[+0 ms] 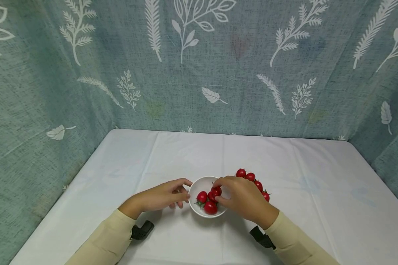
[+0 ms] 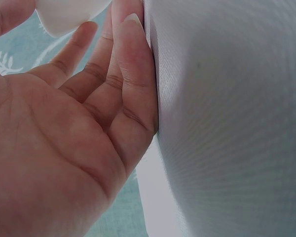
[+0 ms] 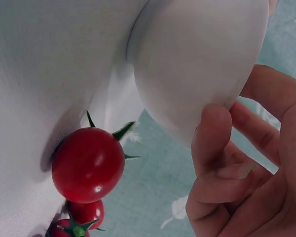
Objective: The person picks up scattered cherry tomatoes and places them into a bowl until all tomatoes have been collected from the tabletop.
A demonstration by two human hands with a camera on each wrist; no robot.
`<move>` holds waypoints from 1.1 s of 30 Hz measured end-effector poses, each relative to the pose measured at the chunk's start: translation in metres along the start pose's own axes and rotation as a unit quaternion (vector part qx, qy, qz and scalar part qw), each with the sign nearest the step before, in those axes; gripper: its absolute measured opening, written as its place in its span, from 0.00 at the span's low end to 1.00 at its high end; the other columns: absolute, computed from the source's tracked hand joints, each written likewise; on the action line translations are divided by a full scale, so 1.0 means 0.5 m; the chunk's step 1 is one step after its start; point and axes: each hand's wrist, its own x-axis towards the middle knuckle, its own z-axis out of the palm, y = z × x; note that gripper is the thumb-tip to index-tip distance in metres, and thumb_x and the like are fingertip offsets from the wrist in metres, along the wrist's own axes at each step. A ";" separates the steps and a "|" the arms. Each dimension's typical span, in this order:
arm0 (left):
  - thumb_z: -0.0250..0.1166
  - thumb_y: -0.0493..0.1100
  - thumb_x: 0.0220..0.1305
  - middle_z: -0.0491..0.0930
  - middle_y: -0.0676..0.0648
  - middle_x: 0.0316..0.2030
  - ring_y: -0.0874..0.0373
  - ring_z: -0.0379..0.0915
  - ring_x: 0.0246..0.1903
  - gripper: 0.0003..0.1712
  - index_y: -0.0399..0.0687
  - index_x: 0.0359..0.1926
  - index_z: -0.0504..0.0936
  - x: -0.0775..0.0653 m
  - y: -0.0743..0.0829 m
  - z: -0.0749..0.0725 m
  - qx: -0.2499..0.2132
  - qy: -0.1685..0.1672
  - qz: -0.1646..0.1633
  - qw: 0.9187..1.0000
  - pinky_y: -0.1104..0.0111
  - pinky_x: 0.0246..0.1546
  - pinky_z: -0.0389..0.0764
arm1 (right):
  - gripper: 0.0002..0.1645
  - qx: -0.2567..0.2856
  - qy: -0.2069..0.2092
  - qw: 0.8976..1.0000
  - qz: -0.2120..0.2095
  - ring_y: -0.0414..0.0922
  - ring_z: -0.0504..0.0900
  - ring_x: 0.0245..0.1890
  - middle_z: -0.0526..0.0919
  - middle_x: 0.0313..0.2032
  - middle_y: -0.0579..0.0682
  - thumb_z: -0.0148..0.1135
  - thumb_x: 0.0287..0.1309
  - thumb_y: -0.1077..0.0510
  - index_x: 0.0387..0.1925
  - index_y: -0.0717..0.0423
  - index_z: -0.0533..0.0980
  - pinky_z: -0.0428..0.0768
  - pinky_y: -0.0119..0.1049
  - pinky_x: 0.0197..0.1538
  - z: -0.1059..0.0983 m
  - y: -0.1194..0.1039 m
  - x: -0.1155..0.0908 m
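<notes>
A small white bowl [image 1: 199, 184] stands on the table with several red cherry tomatoes [image 1: 210, 208] in it. At its left side, my left hand [image 1: 162, 195] holds the bowl between thumb and index finger; the other fingers curl beneath, close to the cloth in the left wrist view. My right hand [image 1: 247, 198] reaches over the right rim and pinches a cherry tomato [image 1: 216, 190] between thumb and fingertips, inside the bowl. In the right wrist view the bowl's outer wall [image 3: 197, 64] hides that tomato, and lower fingers [image 3: 217, 128] overlap the wall.
More cherry tomatoes [image 1: 250, 177] with green stems lie in a slanting row on the table, right behind my right hand. White cloth [image 1: 172, 154] covers the table. A grey-green curtain [image 1: 199, 92] with white leaf prints hangs around its back and sides.
</notes>
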 end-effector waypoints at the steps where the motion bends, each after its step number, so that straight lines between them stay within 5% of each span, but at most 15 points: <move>1: 0.58 0.53 0.73 0.80 0.44 0.45 0.54 0.79 0.39 0.24 0.53 0.65 0.70 0.000 0.000 0.000 0.000 0.000 0.000 1.000 0.62 0.39 0.79 | 0.19 0.000 0.000 1.000 -0.002 0.42 0.86 0.46 0.88 0.44 0.42 0.78 0.49 0.52 0.45 0.45 0.84 0.85 0.38 0.47 0.001 0.000 0.000; 17: 0.57 0.54 0.73 0.80 0.45 0.43 0.54 0.79 0.39 0.24 0.54 0.65 0.71 0.000 0.000 -0.001 0.010 0.000 -0.001 1.000 0.62 0.40 0.79 | 0.17 -0.018 0.011 0.999 -0.049 0.40 0.86 0.42 0.87 0.44 0.43 0.78 0.50 0.50 0.43 0.42 0.84 0.84 0.34 0.42 0.009 -0.001 -0.004; 33: 0.56 0.54 0.74 0.80 0.44 0.44 0.54 0.79 0.39 0.23 0.55 0.65 0.71 0.001 -0.002 -0.001 0.010 -0.002 0.000 1.000 0.62 0.39 0.79 | 0.19 -0.017 -0.019 0.998 -0.054 0.42 0.85 0.49 0.87 0.48 0.43 0.77 0.51 0.48 0.46 0.44 0.85 0.85 0.38 0.47 0.002 -0.002 -0.006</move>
